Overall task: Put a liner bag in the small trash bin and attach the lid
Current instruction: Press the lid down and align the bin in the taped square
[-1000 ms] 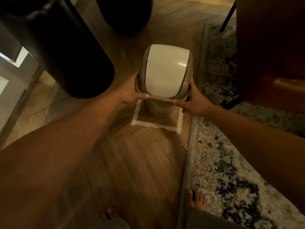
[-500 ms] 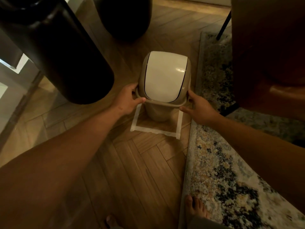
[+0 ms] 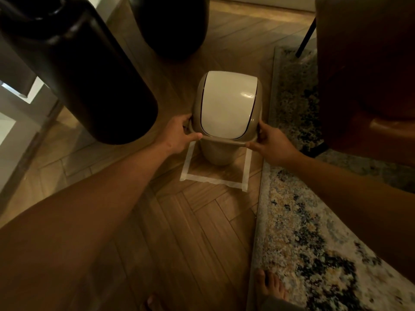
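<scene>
Small trash bin (image 3: 215, 153) stands inside taped square (image 3: 215, 179) on floor, lid (image 3: 226, 106) on top. Left hand (image 3: 177, 136) and right hand (image 3: 272, 145) curled closed on lid rim, thumbs on near edge — press evenly both sides. Liner not visible.

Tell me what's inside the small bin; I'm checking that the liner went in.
Cannot tell: the lid covers the bin opening, both hands grip its rim, and no liner edge shows beneath.
</scene>
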Tool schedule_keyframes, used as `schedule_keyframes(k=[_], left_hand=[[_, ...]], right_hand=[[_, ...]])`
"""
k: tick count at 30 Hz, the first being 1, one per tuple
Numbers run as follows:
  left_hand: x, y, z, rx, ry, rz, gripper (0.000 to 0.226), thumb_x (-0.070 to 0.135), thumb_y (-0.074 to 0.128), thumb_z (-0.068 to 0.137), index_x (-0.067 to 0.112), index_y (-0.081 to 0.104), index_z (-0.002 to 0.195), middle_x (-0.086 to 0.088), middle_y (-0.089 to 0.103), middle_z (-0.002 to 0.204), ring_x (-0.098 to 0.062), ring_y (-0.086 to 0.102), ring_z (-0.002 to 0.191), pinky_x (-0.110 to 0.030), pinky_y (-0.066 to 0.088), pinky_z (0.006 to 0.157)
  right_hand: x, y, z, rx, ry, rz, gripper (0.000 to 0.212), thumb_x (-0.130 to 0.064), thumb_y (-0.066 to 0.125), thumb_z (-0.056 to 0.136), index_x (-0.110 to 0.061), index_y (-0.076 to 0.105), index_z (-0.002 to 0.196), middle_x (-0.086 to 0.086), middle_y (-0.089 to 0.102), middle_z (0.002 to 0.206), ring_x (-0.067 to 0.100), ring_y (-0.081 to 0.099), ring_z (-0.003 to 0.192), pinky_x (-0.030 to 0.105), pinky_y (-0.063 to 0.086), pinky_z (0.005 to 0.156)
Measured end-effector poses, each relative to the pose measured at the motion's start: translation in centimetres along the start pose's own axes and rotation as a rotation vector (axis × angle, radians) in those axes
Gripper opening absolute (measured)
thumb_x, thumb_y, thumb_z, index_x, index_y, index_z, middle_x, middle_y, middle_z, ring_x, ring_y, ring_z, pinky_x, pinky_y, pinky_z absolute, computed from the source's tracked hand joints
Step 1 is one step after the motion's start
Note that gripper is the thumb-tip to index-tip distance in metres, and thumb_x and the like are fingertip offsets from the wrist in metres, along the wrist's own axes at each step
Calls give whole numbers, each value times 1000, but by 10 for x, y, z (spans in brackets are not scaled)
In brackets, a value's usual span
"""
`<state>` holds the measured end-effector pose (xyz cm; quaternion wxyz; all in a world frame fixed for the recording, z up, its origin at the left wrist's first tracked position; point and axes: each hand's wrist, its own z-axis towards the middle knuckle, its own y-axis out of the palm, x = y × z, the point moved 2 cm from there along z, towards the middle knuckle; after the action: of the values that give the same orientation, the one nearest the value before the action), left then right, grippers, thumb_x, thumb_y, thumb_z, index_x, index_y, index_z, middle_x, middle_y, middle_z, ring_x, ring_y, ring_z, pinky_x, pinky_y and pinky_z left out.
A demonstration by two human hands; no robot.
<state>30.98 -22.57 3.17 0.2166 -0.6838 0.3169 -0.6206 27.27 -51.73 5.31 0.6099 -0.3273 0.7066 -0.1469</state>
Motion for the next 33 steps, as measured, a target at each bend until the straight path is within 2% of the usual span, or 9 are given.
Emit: schedule_keyframes(k=[4,8,11,13,17,20,24,29,33], left_hand=[[0,0,2,8,4,46,76,37,83,75,23,50,143,5,63,129,4,54,89,-6,34,66],[-2,0,1,5,-4,43,80,41,82,75,24,47,145,4,62,131,-6,59,100,-16,45,77],[-3,1,0,4,6,28,79,42,81,75,26,46,145,5,63,130,-7,60,97,-15,43,73],[-4,1,0,0,7,31,81,41,80,77,26,44,147,3,60,134,-12,61,105,-20,45,79],[-3,3,-5,-15,66,64,94,44,78,79,32,24,154,1,39,154,-20,46,132,-33,39,101],[1,-3,-6,8,118,87,108,40,79,78,40,3,155,0,24,161,-24,32,143,-45,32,111],[6,-5,-7,-29,169,135,110,33,78,80,43,-2,154,-2,27,160,-25,33,143,-54,34,112],[7,-4,-9,2,196,91,105,27,78,81,37,6,157,-2,31,158,-21,36,140,-47,38,111],[6,-6,-9,-21,177,69,102,29,77,83,39,7,156,-1,32,158,-21,41,137,-48,42,107]], right_hand=[[5,5,1,0,9,53,78,-18,75,90,-27,35,156,-3,66,134,10,63,118,29,50,102],[7,4,4,-4,11,62,81,-19,76,90,-30,32,157,-7,65,133,6,62,117,20,49,97],[9,3,4,-5,12,68,83,-20,76,90,-32,30,158,-6,66,132,8,65,113,26,52,98],[9,3,3,-4,5,56,85,-23,76,90,-30,27,159,-2,62,138,13,66,113,31,54,98],[8,-1,-1,118,-71,-104,103,-33,82,83,-25,17,162,4,29,163,17,34,146,33,33,116],[4,-3,-1,181,-111,-217,118,-38,84,80,-28,0,163,3,4,171,19,18,153,31,22,113],[-1,2,1,159,-205,-290,120,-33,83,81,-37,-6,161,1,-2,172,8,20,146,34,29,105],[3,7,1,177,-199,-297,117,-29,81,84,-40,-7,161,-3,-6,171,21,30,149,43,36,107],[6,8,2,177,-196,-273,118,-29,82,84,-40,-6,161,-5,-5,171,4,21,142,34,32,102]])
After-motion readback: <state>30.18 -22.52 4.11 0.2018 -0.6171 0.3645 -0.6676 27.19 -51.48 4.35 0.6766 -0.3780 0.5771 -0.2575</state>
